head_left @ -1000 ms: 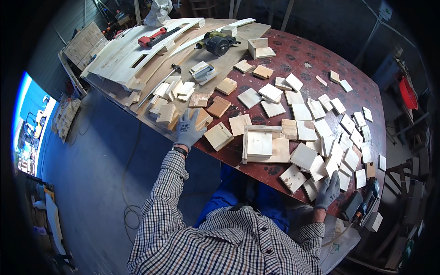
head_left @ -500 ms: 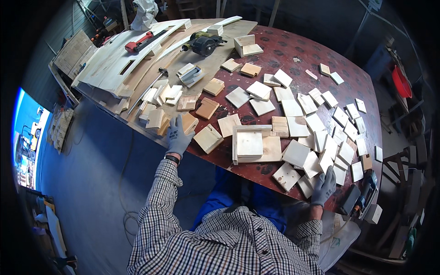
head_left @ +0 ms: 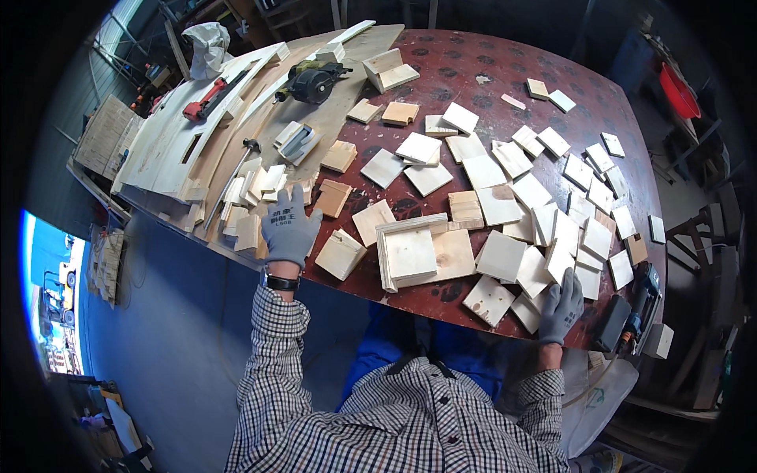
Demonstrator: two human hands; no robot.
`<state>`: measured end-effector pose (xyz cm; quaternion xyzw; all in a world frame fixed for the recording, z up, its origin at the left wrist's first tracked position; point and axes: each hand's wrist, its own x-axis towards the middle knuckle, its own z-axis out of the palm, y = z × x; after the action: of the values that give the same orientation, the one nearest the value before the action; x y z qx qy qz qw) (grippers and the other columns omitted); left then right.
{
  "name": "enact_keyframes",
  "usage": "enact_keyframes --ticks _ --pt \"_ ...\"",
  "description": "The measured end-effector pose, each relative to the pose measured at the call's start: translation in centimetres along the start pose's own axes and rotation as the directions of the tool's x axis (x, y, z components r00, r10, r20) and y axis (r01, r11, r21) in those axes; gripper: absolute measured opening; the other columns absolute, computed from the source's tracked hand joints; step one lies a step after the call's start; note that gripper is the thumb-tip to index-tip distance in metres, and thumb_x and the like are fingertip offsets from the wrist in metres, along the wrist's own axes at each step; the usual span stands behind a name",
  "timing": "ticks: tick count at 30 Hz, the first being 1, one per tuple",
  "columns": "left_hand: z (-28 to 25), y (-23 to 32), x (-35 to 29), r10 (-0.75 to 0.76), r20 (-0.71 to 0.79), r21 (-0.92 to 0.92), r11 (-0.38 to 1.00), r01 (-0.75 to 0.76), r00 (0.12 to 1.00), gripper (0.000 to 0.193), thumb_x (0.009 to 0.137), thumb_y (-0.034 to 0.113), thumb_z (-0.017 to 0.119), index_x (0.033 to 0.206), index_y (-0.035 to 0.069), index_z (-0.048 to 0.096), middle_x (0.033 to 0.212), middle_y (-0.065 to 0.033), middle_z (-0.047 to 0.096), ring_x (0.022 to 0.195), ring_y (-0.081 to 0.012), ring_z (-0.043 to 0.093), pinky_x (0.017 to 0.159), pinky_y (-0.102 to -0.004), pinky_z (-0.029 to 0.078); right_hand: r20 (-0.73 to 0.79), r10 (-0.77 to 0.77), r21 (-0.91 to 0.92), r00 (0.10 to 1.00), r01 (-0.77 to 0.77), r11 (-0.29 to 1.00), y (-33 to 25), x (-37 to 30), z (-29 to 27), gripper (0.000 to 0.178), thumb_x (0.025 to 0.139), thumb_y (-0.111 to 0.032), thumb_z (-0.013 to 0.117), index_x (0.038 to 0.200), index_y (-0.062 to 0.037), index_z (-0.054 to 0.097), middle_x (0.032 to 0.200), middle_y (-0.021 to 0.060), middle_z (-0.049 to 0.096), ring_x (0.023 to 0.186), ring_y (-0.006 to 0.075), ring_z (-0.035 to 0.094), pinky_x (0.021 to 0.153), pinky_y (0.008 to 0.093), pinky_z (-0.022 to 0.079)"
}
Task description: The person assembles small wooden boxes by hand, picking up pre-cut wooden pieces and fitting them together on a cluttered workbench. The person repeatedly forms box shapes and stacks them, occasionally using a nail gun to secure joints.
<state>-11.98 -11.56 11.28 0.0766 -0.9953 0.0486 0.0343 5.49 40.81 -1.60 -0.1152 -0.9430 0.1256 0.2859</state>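
My left hand (head_left: 289, 230), in a grey work glove, lies over the wood pieces at the table's near left edge. Its fingers are spread and it hides the piece beneath. Just right of it are a notched brown wood block (head_left: 332, 198) and a pale block (head_left: 341, 255). My right hand (head_left: 561, 309), gloved alike, rests at the near edge with fingers stretched out, touching the pile of thin wooden squares (head_left: 533, 272). Between the hands stands a wooden corner assembly (head_left: 412, 255), made of a square panel with raised sides on a board.
On the left half are a red nail gun (head_left: 206, 101), a dark circular saw (head_left: 314, 83), a hammer (head_left: 251, 145) and a grey stapler-like tool (head_left: 300, 145). An air tool (head_left: 640, 303) lies at the right edge. A red basin (head_left: 680, 91) stands beyond the table.
The view has shifted, so the table's contents sit further left. My left hand has moved up and spread flatter over the wood pieces. My right hand stays by the pile.
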Motion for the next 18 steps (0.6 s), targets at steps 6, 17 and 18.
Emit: enact_keyframes --ticks 6,17,18 --pt "7.7 7.4 10.9 0.345 -0.043 -0.163 0.923 -0.347 0.938 0.095 0.09 0.059 0.071 0.162 0.008 0.035 0.157 -0.0215 0.047 0.146 -0.0391 0.042 0.121 -0.0496 0.036 0.028 0.055 0.031 0.998 -0.056 0.998 -0.4 0.1 0.5 0.053 0.105 -0.035 0.054 0.149 -0.0068 0.056 0.142 0.0196 0.06 0.136 0.0387 0.054 0.114 0.0501 0.038" --pt "9.1 13.6 15.7 0.276 0.259 -0.17 0.956 -0.238 0.926 0.1 0.081 0.063 0.075 0.157 0.008 0.04 0.141 -0.0249 0.061 0.13 -0.0401 0.061 0.108 -0.0477 0.05 0.051 0.149 -0.023 0.988 -0.148 0.989 -0.2 0.0 0.2 0.058 0.1 -0.035 0.06 0.153 -0.0113 0.053 0.147 0.0156 0.055 0.14 0.0356 0.047 0.118 0.0517 0.031" --pt "8.2 13.8 15.1 0.267 0.278 -0.191 0.957 -0.219 0.923 0.099 0.079 0.063 0.076 0.154 0.008 0.043 0.14 -0.0249 0.062 0.129 -0.0401 0.062 0.107 -0.0479 0.051 0.056 0.161 -0.023 0.985 -0.16 0.987 -0.2 -0.2 0.1 0.058 0.1 -0.035 0.06 0.153 -0.0111 0.053 0.147 0.0157 0.055 0.14 0.0358 0.047 0.118 0.0518 0.031"
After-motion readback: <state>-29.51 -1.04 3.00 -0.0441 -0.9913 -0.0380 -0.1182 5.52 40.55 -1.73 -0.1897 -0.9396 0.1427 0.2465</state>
